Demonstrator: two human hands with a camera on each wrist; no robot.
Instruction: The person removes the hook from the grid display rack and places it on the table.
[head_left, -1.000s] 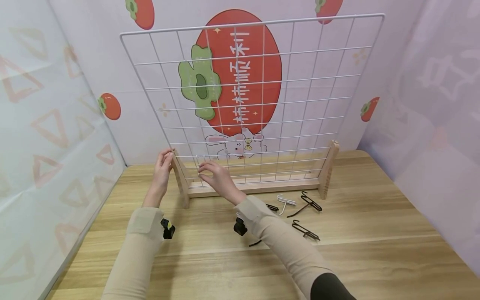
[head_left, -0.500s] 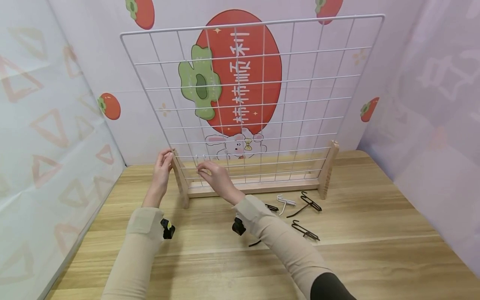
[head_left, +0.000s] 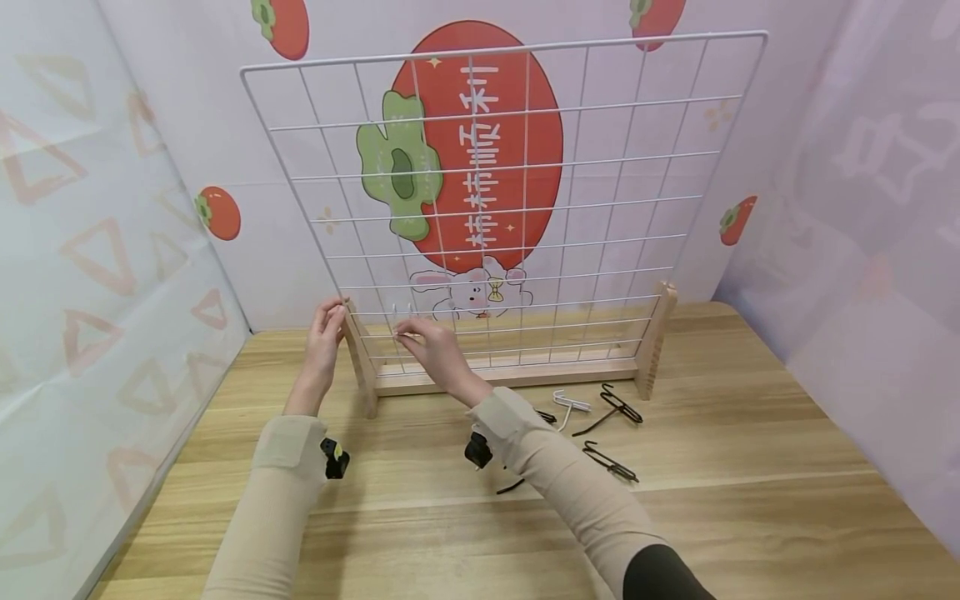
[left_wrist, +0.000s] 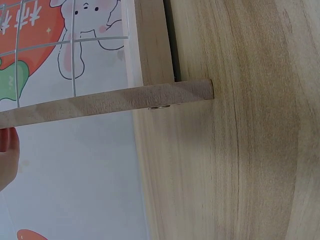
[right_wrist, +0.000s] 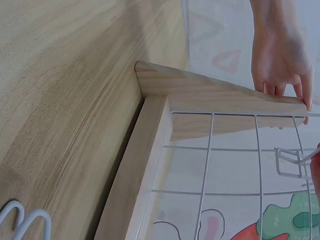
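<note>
A white wire grid panel point(head_left: 360, 59) stands upright in a wooden stand point(head_left: 510, 375). My left hand point(head_left: 324, 343) holds the top of the stand's left upright point(left_wrist: 110, 101); only a little of that hand shows in the left wrist view. Near the grid's lower left, my right hand point(head_left: 441, 354) pinches the arm of a white wire display hook point(right_wrist: 278, 162). The hook's rectangular back lies against the grid wires, and its two upper tips show above the fingers in the head view. Whether those tips are over a wire I cannot tell.
On the table right of my right forearm lie a white hook point(head_left: 573, 403) and several black hooks point(head_left: 621, 406), one partly hidden by the sleeve. Another black hook point(head_left: 611, 462) lies nearer. A patterned backdrop point(head_left: 285, 275) rises behind the grid.
My right hand has shifted only slightly at the grid, and the hook's tips sit a touch higher than before. The left hand stays on the upright.
</note>
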